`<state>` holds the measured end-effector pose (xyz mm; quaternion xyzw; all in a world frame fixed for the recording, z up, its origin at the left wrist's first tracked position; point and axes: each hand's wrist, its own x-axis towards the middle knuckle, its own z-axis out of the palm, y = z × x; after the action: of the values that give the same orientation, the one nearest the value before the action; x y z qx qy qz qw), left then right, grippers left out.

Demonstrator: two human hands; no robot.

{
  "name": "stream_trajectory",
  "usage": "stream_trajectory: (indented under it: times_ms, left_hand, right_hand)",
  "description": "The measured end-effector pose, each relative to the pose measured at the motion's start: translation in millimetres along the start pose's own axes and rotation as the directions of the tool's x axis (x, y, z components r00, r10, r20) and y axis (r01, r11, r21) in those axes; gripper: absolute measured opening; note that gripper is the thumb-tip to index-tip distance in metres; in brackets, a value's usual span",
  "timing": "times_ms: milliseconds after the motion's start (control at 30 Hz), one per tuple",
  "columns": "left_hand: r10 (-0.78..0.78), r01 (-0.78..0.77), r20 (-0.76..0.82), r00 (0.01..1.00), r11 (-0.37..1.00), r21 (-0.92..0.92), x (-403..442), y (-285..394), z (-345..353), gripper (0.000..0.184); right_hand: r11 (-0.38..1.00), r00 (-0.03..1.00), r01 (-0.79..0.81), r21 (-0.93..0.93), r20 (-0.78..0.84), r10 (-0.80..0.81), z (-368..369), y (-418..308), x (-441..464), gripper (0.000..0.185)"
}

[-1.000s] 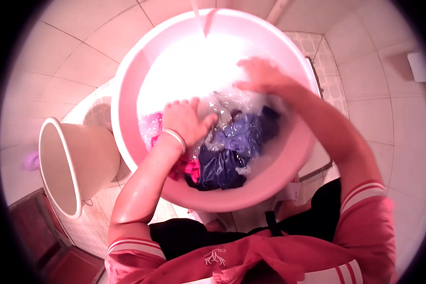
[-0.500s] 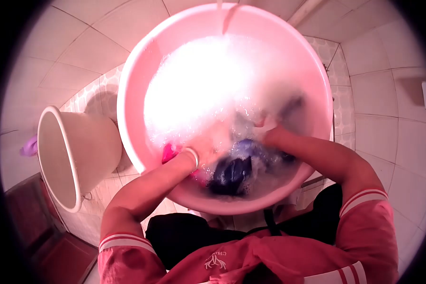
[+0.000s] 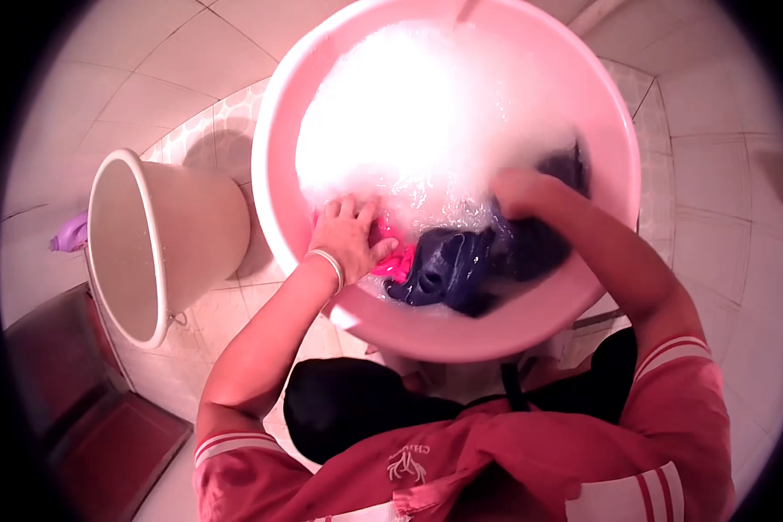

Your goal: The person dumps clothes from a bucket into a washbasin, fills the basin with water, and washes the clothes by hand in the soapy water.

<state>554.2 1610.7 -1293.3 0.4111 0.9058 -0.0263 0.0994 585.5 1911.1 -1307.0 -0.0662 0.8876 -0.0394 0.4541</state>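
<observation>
A large round pink tub (image 3: 461,339) holds foamy water and wet clothes. My left hand (image 3: 348,237) lies spread over a bright pink cloth (image 3: 396,261) at the tub's left side, with a white band round the wrist. Right of it, a dark blue garment (image 3: 448,265) bulges out of the water. My right hand (image 3: 518,191) is at the foam's edge, beside the dark cloth on the right; its fingers are hidden by the foam and water. Bright glare washes out the upper left of the water.
A cream bucket (image 3: 200,222) lies on its side left of the tub, its opening facing left. Behind it is a purple bottle (image 3: 71,233). A dark red object (image 3: 117,452) stands at the lower left. Tiled walls surround the tub.
My left hand has come up out of the water onto the pink cloth. My right hand has moved within the tub, and the clothes have shifted. The view has shifted, placing the bucket further right.
</observation>
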Motion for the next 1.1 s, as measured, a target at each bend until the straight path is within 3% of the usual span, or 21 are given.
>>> stream_trajectory:
  times_ms: [33, 100, 133, 167, 200, 233, 267, 300, 333, 400, 500, 567, 600, 633, 667, 733, 800, 867, 967, 1067, 1100]
  left_hand:
    - [0.008, -0.008, -0.013, 1.000, 1.000, 0.008, 3, 5, -4, 0.056]
    - [-0.071, 0.060, 0.272, 0.960, 0.997, 0.050, 11, 18, -19, 0.054]
    - [-0.066, 0.053, 0.260, 0.963, 0.997, 0.057, 13, 22, -30, 0.054]
    - [-0.075, 0.090, 0.355, 0.932, 0.996, -0.027, 13, 23, -41, 0.049]
    - [-0.074, 0.135, 0.447, 0.892, 0.985, -0.107, 13, 23, -52, 0.044]
    - [-0.070, 0.126, 0.424, 0.903, 0.986, -0.105, 14, 23, -63, 0.044]
    - [0.021, 0.028, 0.323, 0.946, 0.989, -0.146, 13, 23, -75, 0.036]
    - [0.112, -0.072, 0.228, 0.967, 0.982, -0.175, 12, 23, -89, 0.030]
    - [0.116, -0.080, 0.217, 0.969, 0.983, -0.168, 16, 25, -111, 0.030]
    - [0.119, -0.099, 0.046, 0.992, 0.946, -0.308, 17, 30, -170, 0.022]
    - [0.130, -0.168, -0.118, 0.984, 0.893, -0.417, 33, 33, -236, 0.025]
    - [0.113, -0.168, -0.142, 0.983, 0.865, -0.473, 46, 41, -254, 0.025]
    - [0.091, -0.164, -0.161, 0.983, 0.833, -0.528, 53, 46, -261, 0.026]
    - [0.098, -0.171, -0.163, 0.982, 0.830, -0.530, 58, 52, -271, 0.026]
    - [0.103, -0.176, -0.166, 0.981, 0.830, -0.528, 65, 56, -282, 0.026]
    - [0.142, -0.216, -0.185, 0.972, 0.851, -0.479, 75, 60, -294, 0.027]
    - [0.183, -0.288, -0.283, 0.942, 0.872, -0.396, 91, 51, -289, 0.029]
    - [0.079, -0.150, -0.217, 0.973, 0.931, -0.332, 105, 38, -294, 0.034]
    - [-0.008, -0.029, -0.153, 0.988, 0.970, -0.241, 117, 13, -266, 0.040]
    - [-0.071, 0.069, 0.001, 0.998, 0.973, -0.219, 125, -15, -212, 0.042]
    - [-0.067, 0.029, -0.149, 0.987, 0.969, -0.245, 138, -23, -187, 0.044]
  right_hand:
    - [0.991, 0.999, -0.031, -0.127, -0.037, 0.026, -13, -3, -5, 0.040]
    - [0.995, 0.926, -0.063, -0.081, -0.376, 0.028, -8, -10, 6, 0.037]
    - [0.998, 0.882, 0.042, -0.052, -0.468, -0.062, -12, -20, 7, 0.036]
    - [0.988, 0.818, 0.149, -0.036, -0.557, -0.144, -14, -31, 6, 0.036]
    - [0.988, 0.795, 0.156, 0.011, -0.595, -0.119, 1, -42, 14, 0.039]
    - [0.986, 0.766, 0.158, 0.048, -0.636, -0.092, 13, -48, 18, 0.043]
    - [0.981, 0.819, 0.193, 0.023, -0.554, -0.148, 6, -50, -1, 0.040]
    - [0.950, 0.924, 0.144, -0.276, -0.306, -0.229, 8, -53, -6, 0.035]
    - [0.961, 0.959, 0.233, -0.149, -0.131, -0.253, 19, -51, 12, 0.030]
    - [0.884, 0.812, 0.404, -0.233, -0.354, -0.464, 86, -32, 42, 0.034]
    - [0.910, 0.918, 0.383, 0.158, -0.173, -0.357, 78, -34, 37, 0.036]
    - [0.862, 0.948, 0.295, 0.411, -0.014, -0.317, 71, -29, 32, 0.037]
    - [0.863, 0.950, 0.292, 0.412, -0.018, -0.313, 59, -25, 19, 0.037]
    - [0.655, 0.911, 0.411, 0.634, -0.308, -0.274, 32, -22, -11, 0.042]
    - [0.381, 0.823, 0.557, 0.738, -0.552, -0.133, 7, -19, -36, 0.050]
    - [0.495, 0.658, 0.711, 0.500, -0.722, -0.215, -27, -30, -58, 0.046]
    - [0.147, 0.783, 0.579, 0.802, -0.497, -0.373, -48, -32, -73, 0.048]
    - [-0.108, 0.786, 0.455, 0.884, -0.456, -0.418, -57, -46, -85, 0.045]
    - [-0.038, 0.720, 0.570, 0.821, -0.521, -0.458, -34, -54, -74, 0.044]
    - [0.000, 0.930, 0.168, 0.986, -0.158, -0.331, -14, -47, -40, 0.041]
    - [0.232, 0.957, 0.272, 0.934, -0.237, -0.168, -24, -26, -37, 0.036]
